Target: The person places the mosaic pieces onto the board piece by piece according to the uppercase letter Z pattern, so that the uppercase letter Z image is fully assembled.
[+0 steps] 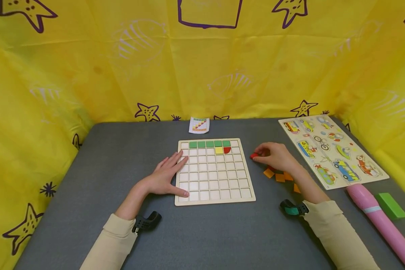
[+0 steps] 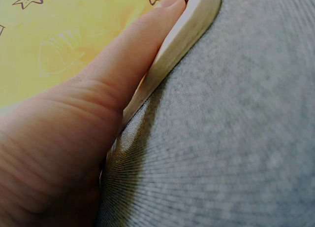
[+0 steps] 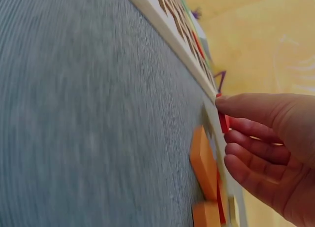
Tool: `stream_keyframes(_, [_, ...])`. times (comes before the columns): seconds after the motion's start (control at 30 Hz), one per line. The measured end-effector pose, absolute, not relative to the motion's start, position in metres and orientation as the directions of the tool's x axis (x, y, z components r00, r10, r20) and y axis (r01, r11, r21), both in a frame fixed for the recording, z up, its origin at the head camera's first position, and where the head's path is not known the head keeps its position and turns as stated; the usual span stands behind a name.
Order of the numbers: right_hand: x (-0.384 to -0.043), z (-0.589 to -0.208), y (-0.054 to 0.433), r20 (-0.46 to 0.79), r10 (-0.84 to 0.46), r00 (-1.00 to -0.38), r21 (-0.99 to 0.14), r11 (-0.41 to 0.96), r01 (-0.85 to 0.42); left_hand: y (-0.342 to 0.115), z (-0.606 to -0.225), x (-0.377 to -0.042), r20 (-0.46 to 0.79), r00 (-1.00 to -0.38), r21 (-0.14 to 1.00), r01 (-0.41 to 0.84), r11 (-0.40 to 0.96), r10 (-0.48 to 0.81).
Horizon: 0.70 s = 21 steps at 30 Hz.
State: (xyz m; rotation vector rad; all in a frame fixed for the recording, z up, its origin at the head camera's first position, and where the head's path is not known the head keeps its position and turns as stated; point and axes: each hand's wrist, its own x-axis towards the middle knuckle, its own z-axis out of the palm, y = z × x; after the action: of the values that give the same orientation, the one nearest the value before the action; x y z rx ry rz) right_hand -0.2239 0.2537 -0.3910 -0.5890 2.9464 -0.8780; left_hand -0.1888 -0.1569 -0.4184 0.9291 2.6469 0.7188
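Red piece: just right of the grid board, pinched by the right hand.
Left hand: spread over the grid board's left edge, probably to keep it steady.
Pattern card: behind the grid board, perhaps for easy viewing.

Nearest side of the board: open passage over bare table, between both forearms. Left of the board: wide room, obstructed at its edge by the left hand and forearm. Right of the board: narrow lane, obstructed by the right hand and red piece, then orange tiles; puzzle and bat stand farther right. Beyond the board: card, then curtain, limiting reach.
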Motion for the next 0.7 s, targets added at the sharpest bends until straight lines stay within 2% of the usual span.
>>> stream_keyframes(0.33, [-0.229, -0.39, 0.212, 0.086, -0.427, -0.9, -0.574, 0.718, -0.395, -0.156, -0.417, -0.188, -0.069, -0.767, 0.523, 0.517, 0.678, 0.638])
stream_keyframes(0.7, [-0.236, -0.391, 0.172, 0.129, -0.551, -0.825, -0.581, 0.632, -0.513, -0.157, -0.416, -0.188, -0.072, -0.767, 0.515, 0.519, 0.682, 0.638])
